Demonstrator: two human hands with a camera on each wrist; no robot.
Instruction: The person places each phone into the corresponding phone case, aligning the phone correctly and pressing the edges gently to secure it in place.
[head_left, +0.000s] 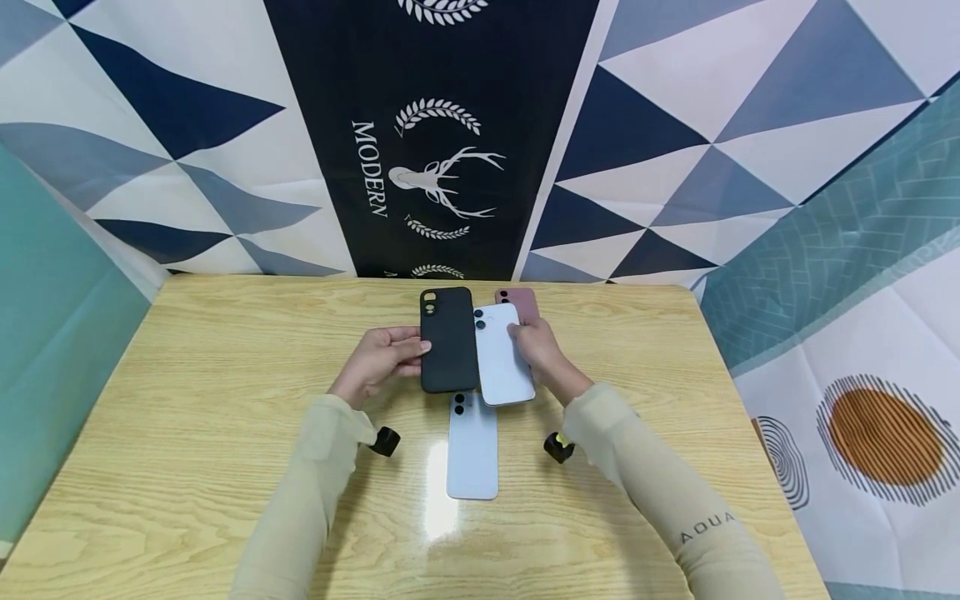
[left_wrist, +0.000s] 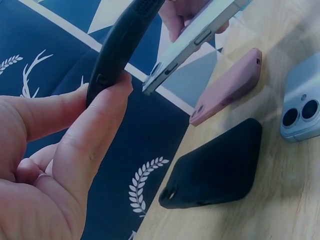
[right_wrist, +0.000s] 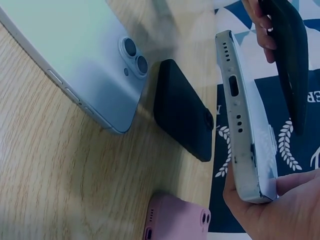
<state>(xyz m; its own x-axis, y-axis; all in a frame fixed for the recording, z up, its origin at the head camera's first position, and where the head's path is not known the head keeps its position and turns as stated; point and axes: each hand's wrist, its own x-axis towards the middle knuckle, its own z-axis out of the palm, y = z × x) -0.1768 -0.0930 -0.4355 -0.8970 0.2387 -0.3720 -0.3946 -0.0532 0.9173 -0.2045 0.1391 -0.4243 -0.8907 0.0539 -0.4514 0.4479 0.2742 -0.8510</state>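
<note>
My left hand [head_left: 382, 360] pinches a black phone case [head_left: 450, 350] by its left edge, thumb on its back. Wood colour shows through the case's camera cutout. In my right hand [head_left: 538, 342] is a white phone [head_left: 504, 358], gripped by its right edge with the camera back toward me. Seen from the right wrist, this phone's port end [right_wrist: 236, 110] looks scuffed. Case and phone are raised above the table, side by side. Beneath them on the wood lies a second black phone case [left_wrist: 215, 170], hidden in the head view.
A pink phone [head_left: 521, 302] lies at the back of the wooden table [head_left: 225, 467], partly covered by the held phone. Closer to me, a pale blue-white phone [head_left: 472, 454] lies camera side up. Behind the table hangs a patterned cloth [head_left: 450, 100].
</note>
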